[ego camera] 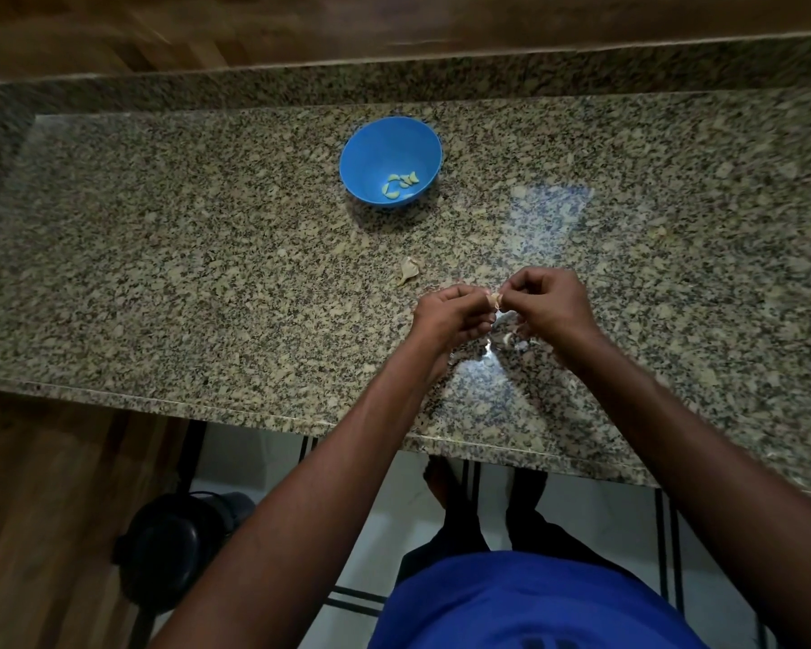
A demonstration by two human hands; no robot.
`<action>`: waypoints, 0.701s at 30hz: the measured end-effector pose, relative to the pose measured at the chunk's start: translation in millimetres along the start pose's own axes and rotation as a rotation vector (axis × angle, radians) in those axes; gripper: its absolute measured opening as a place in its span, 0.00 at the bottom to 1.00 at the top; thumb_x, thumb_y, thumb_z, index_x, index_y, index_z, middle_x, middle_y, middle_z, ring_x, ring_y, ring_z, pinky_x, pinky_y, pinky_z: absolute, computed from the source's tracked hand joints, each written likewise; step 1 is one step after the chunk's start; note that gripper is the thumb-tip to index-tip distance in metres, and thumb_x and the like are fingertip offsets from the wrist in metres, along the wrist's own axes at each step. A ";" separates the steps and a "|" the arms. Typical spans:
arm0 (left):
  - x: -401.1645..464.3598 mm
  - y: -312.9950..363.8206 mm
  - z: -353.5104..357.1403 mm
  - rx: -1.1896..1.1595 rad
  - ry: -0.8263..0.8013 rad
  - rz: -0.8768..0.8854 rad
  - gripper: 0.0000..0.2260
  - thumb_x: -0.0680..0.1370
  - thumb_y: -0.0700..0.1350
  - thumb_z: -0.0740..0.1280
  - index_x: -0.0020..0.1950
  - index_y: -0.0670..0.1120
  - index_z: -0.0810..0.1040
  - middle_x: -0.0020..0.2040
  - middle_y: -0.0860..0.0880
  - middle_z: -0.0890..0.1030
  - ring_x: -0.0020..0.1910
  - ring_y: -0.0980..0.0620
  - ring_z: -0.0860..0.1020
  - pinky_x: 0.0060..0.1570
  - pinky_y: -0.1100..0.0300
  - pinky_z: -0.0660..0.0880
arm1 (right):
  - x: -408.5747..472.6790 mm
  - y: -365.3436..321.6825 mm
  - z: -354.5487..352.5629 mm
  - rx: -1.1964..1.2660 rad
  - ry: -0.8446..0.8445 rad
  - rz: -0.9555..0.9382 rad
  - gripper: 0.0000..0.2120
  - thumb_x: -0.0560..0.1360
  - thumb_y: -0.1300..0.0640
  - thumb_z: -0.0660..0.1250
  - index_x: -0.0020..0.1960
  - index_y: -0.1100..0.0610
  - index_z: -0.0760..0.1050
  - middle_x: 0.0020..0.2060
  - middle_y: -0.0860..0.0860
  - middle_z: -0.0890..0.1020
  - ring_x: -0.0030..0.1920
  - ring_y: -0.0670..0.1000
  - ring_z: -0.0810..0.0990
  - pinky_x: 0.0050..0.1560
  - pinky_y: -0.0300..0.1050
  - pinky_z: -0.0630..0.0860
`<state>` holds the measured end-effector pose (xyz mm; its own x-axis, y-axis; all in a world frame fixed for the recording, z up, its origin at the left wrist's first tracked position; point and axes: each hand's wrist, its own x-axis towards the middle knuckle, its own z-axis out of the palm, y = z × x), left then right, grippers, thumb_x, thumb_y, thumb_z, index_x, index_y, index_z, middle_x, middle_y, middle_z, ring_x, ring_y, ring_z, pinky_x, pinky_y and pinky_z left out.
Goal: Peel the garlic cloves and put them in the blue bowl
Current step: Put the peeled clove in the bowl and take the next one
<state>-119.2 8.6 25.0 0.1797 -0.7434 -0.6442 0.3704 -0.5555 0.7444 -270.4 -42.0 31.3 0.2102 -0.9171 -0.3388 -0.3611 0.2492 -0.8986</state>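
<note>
Pinching one garlic clove [494, 299] between them, the fingers [476, 292] of the left hand [445, 316] and right hand [551, 302] work its skin. Beneath lie loose skins [511, 339]; beyond the fingers, the blue bowl [389, 133] holds several peeled cloves [400, 185], so peeling seems midway.

Garlic clove [494, 299] mostly hidden by fingertips, skin scraps [511, 339] perhaps beneath hands

Granite counter [207, 274]: blue bowl [385, 147] near the far edge, holding several peeled cloves [400, 185]. Garlic skin [408, 270] lies between the bowl and the hands. Left hand [450, 313] and right hand [551, 304] pinch one garlic clove [495, 299] near the front edge, over loose skins [511, 341].
</note>
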 end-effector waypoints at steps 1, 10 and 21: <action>0.9 1.0 -1.0 -0.006 -0.009 -0.014 0.06 0.78 0.35 0.72 0.53 0.35 0.82 0.39 0.44 0.84 0.33 0.53 0.81 0.37 0.62 0.81 | 0.9 0.5 -0.4 -0.036 0.001 -0.022 0.01 0.75 0.65 0.72 0.45 0.63 0.81 0.39 0.57 0.83 0.31 0.48 0.77 0.26 0.37 0.73; -2.4 11.9 -8.8 0.085 -0.150 0.090 0.09 0.80 0.33 0.68 0.58 0.38 0.84 0.44 0.40 0.85 0.37 0.51 0.82 0.40 0.62 0.81 | -1.2 -4.1 -7.0 0.057 -0.076 0.028 0.03 0.75 0.67 0.70 0.46 0.68 0.79 0.39 0.59 0.82 0.28 0.48 0.76 0.24 0.40 0.73; 0.6 4.8 -11.1 0.211 -0.136 0.212 0.10 0.78 0.37 0.73 0.60 0.37 0.82 0.49 0.38 0.87 0.44 0.48 0.85 0.54 0.49 0.82 | 3.1 4.3 -11.9 -0.130 -0.021 0.019 0.10 0.77 0.61 0.66 0.38 0.62 0.79 0.32 0.57 0.81 0.26 0.51 0.75 0.26 0.41 0.72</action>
<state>-107.2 9.6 26.2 0.1045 -0.8859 -0.4520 0.1377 -0.4373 0.8887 -282.1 -47.5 29.7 0.2208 -0.9053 -0.3629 -0.4801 0.2230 -0.8484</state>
